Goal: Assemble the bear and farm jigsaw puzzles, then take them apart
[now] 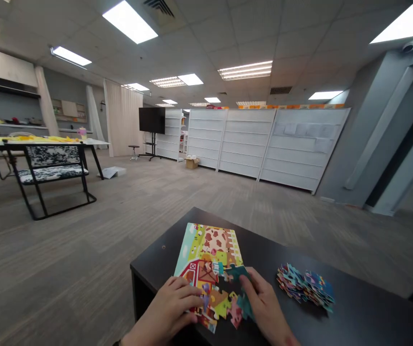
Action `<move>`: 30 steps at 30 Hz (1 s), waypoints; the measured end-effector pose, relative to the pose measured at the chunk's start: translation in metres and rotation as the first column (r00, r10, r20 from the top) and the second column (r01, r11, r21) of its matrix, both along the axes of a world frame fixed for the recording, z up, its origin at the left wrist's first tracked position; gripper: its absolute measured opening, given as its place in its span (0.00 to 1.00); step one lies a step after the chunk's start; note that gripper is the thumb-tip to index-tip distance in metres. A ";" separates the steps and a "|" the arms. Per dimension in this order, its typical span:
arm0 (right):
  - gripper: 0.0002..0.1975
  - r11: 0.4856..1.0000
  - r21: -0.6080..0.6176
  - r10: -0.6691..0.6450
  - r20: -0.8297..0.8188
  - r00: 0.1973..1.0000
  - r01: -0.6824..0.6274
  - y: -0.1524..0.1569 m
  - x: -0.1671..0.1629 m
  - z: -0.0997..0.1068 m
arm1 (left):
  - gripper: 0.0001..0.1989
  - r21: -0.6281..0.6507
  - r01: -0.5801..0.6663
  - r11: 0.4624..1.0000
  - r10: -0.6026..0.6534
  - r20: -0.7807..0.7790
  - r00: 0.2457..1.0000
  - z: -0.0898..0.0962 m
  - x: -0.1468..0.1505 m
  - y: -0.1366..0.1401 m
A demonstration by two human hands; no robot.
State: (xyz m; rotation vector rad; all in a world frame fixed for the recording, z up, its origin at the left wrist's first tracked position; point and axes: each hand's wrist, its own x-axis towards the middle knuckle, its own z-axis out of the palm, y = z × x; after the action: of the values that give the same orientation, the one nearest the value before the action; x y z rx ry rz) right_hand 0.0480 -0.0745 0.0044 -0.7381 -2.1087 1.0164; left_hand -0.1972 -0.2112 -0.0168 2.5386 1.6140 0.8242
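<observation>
A partly joined farm jigsaw puzzle (192,250), with a red barn and a spotted cow, lies on the black table. My left hand (175,302) rests flat over its near left part, fingers stretched out on the pieces. My right hand (264,300) is at the puzzle's right side, thumb and fingers closed on a teal puzzle piece (245,306); its fingertips are partly hidden. Another teal puzzle piece (235,273) lies by the thumb. A pink puzzle piece (234,310) sits between my hands, beside a green and brown part. Dark gaps show in the puzzle's middle.
A heap of loose puzzle pieces (305,287) lies right of my right hand on the black table (264,252). Beyond stand white shelf panels (245,142), a screen on a stand (152,120), a cardboard box (192,162) and a patterned chair (53,168) at the left.
</observation>
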 end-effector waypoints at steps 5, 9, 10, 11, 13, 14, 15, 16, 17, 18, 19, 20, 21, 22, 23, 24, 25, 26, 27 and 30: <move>0.21 0.797 0.416 0.270 0.403 0.875 -0.437 -0.008 -0.001 0.007 | 0.19 -0.037 -0.004 0.999 0.004 0.003 1.000 0.000 -0.001 0.001; 0.36 0.750 0.324 0.309 0.600 0.738 -0.577 -0.015 -0.001 0.006 | 0.22 -0.063 -0.017 0.998 0.020 0.036 0.999 0.007 0.000 -0.003; 0.37 0.771 0.322 0.286 0.596 0.750 -0.549 -0.015 0.000 0.004 | 0.21 -0.072 -0.022 0.997 0.026 0.054 0.998 0.009 0.000 -0.004; 0.39 0.792 0.327 0.263 0.580 0.771 -0.516 -0.015 0.002 0.002 | 0.19 -0.085 -0.027 0.996 0.032 0.069 0.997 0.010 0.001 -0.005; 0.40 0.833 0.340 0.214 0.529 0.822 -0.436 -0.013 0.008 0.000 | 0.13 -0.102 -0.028 0.994 0.038 0.100 0.994 0.012 0.002 -0.007; 0.39 0.853 0.341 0.191 0.500 0.845 -0.395 -0.012 0.011 0.001 | 0.11 -0.099 -0.027 0.995 0.040 0.131 0.991 0.011 0.002 -0.007; 0.38 0.869 0.333 0.180 0.474 0.862 -0.365 -0.011 0.013 0.003 | 0.10 -0.084 -0.026 0.996 0.041 0.181 0.983 0.009 0.002 -0.008; 0.35 0.885 0.321 0.173 0.447 0.877 -0.338 -0.010 0.015 0.006 | 0.10 -0.060 -0.029 0.998 0.044 0.249 0.968 0.007 0.001 -0.007; 0.32 0.898 0.304 0.173 0.422 0.890 -0.319 -0.010 0.017 0.009 | 0.11 -0.027 -0.046 0.999 0.053 0.326 0.944 0.005 0.001 -0.007; 0.30 0.907 0.283 0.182 0.403 0.897 -0.311 -0.009 0.018 0.011 | 0.12 0.013 -0.078 0.997 0.067 0.397 0.915 0.003 0.002 -0.005; 0.29 0.915 0.259 0.194 0.392 0.899 -0.310 -0.008 0.019 0.014 | 0.14 0.054 -0.112 0.992 0.076 0.447 0.891 0.003 0.003 -0.003; 0.29 0.922 0.236 0.201 0.386 0.900 -0.307 -0.007 0.019 0.016 | 0.15 0.091 -0.132 0.987 0.075 0.464 0.883 0.004 0.005 0.000; 0.30 0.931 0.215 0.196 0.385 0.902 -0.294 -0.006 0.019 0.017 | 0.16 0.117 -0.136 0.984 0.070 0.445 0.893 0.006 0.009 0.004; 0.30 0.940 0.198 0.186 0.387 0.903 -0.278 -0.005 0.019 0.018 | 0.17 0.125 -0.121 0.985 0.062 0.395 0.917 0.010 0.014 0.008; 0.30 0.946 0.187 0.176 0.388 0.905 -0.264 -0.004 0.020 0.019 | 0.18 0.114 -0.092 0.989 0.051 0.324 0.945 0.014 0.020 0.011; 0.30 0.950 0.185 0.165 0.387 0.907 -0.251 -0.003 0.020 0.021 | 0.19 0.082 -0.059 0.995 0.037 0.242 0.969 0.018 0.027 0.015; 0.29 0.951 0.191 0.154 0.385 0.910 -0.242 -0.003 0.022 0.022 | 0.19 0.036 -0.030 0.999 0.024 0.162 0.987 0.022 0.033 0.017; 0.28 0.951 0.200 0.144 0.388 0.910 -0.236 -0.003 0.024 0.024 | 0.19 -0.013 -0.009 1.000 0.010 0.089 0.996 0.025 0.038 0.020; 0.26 0.951 0.209 0.130 0.400 0.907 -0.229 -0.003 0.026 0.026 | 0.20 -0.053 0.010 0.999 -0.009 0.028 1.000 0.027 0.042 0.022; 0.18 0.955 0.226 0.066 0.473 0.878 -0.194 -0.004 0.032 0.030 | 0.30 -0.086 0.088 0.992 -0.096 -0.092 0.991 0.025 0.045 0.027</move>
State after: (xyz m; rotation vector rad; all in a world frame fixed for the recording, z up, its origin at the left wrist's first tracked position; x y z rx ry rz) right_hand 0.0796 -0.0781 0.0343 -0.7616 -2.6761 0.6378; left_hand -0.1519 -0.1843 0.0082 2.6093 1.5080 0.6246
